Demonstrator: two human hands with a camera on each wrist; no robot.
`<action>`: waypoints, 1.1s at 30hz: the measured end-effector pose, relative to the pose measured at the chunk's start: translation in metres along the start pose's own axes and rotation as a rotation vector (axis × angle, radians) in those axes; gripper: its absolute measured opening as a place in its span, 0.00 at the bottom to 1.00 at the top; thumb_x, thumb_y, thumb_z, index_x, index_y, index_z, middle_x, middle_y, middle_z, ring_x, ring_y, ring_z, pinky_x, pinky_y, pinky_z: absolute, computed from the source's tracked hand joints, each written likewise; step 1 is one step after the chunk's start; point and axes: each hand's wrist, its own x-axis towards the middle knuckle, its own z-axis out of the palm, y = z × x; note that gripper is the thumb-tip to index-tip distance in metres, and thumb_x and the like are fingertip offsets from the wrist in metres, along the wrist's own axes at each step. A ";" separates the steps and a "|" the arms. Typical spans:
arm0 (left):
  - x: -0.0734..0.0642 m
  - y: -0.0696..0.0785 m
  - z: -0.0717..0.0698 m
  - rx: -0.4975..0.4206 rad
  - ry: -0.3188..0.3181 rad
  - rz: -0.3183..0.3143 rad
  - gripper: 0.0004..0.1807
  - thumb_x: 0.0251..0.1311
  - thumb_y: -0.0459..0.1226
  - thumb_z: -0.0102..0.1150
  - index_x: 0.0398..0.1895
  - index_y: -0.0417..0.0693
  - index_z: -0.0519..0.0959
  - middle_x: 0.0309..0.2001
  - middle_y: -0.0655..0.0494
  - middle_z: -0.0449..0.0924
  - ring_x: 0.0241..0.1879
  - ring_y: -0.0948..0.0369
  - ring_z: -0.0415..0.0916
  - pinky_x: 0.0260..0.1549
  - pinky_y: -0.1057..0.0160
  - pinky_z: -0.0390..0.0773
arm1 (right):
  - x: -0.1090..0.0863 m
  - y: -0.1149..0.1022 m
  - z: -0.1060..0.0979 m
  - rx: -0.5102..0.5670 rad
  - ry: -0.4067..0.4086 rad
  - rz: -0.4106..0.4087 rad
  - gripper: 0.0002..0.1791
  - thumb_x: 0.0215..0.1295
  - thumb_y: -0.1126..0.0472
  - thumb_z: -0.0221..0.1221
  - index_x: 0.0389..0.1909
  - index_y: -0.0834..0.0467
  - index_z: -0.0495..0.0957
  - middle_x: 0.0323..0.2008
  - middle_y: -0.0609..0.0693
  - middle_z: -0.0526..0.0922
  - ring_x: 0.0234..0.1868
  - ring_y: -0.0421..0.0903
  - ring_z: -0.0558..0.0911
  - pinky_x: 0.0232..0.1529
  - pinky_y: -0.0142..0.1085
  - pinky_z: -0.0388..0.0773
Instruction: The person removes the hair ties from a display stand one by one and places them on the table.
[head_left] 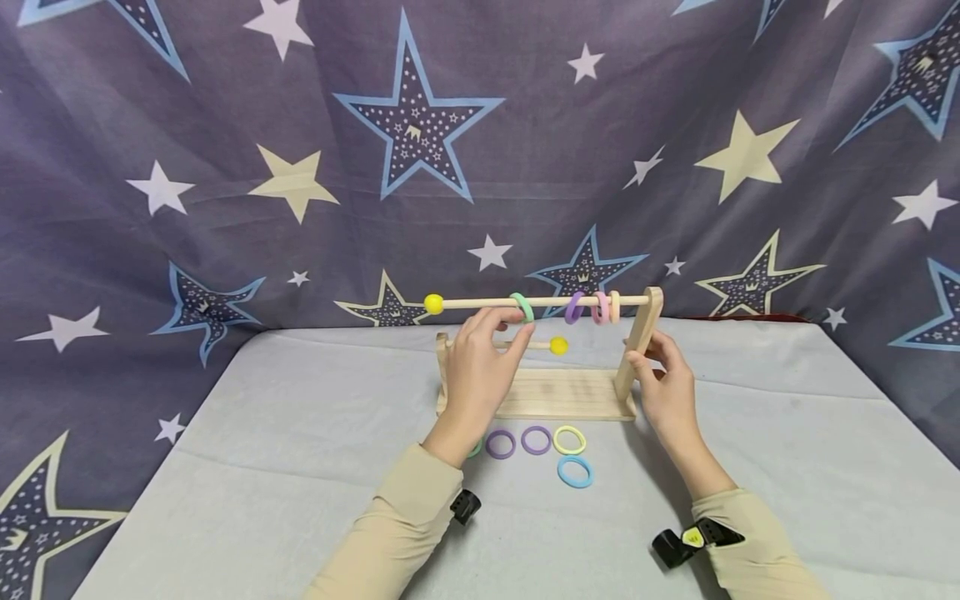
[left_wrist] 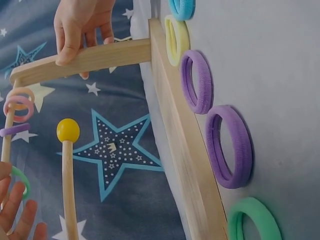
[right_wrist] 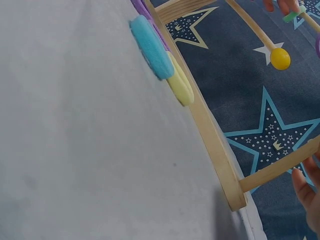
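Observation:
My left hand point(head_left: 478, 367) pinches a green hair tie point(head_left: 525, 307) between thumb and fingers, and the tie encircles the upper rod point(head_left: 480, 303) of a wooden stand point(head_left: 562, 398). Further right on that rod hang a purple hair tie point(head_left: 573, 308), a pink hair tie point(head_left: 600, 308) and a peach hair tie point(head_left: 615, 307). With thumb and fingers on opposite sides, my right hand point(head_left: 670, 398) grips the tall right upright point(head_left: 640, 343). A yellow ball point(head_left: 433, 304) caps the upper rod's left end. The left hand and wrist partly hide the shorter left post.
In front of the stand lie two purple hair ties point(left_wrist: 235, 177), a yellow one point(left_wrist: 172, 42), a blue one point(head_left: 576, 484) and a green one point(left_wrist: 262, 215). A lower rod ends in a yellow ball point(head_left: 558, 345). Behind the pale cloth-covered table point(head_left: 300, 483) hangs a star-patterned curtain point(head_left: 525, 192).

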 end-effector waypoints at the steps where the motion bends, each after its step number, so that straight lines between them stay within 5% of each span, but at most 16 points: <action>1: 0.000 0.000 0.000 0.000 0.000 0.000 0.08 0.62 0.43 0.68 0.41 0.52 0.85 0.41 0.61 0.84 0.40 0.61 0.79 0.36 0.60 0.75 | 0.000 0.000 0.000 0.001 -0.001 0.002 0.24 0.68 0.63 0.60 0.63 0.66 0.71 0.51 0.61 0.82 0.45 0.29 0.75 0.38 0.20 0.71; 22: -0.001 0.001 -0.006 0.007 0.035 -0.019 0.07 0.63 0.40 0.67 0.42 0.51 0.84 0.40 0.61 0.85 0.41 0.57 0.80 0.40 0.54 0.74 | 0.000 0.001 0.000 0.009 0.004 -0.003 0.24 0.68 0.63 0.60 0.62 0.66 0.71 0.51 0.61 0.83 0.45 0.30 0.75 0.38 0.21 0.72; 33: -0.004 -0.005 -0.017 0.017 0.076 -0.060 0.07 0.62 0.40 0.66 0.42 0.52 0.85 0.37 0.57 0.85 0.37 0.59 0.78 0.33 0.56 0.76 | 0.000 0.001 0.000 0.007 0.003 0.000 0.24 0.68 0.63 0.60 0.63 0.66 0.71 0.51 0.61 0.82 0.45 0.30 0.75 0.38 0.21 0.71</action>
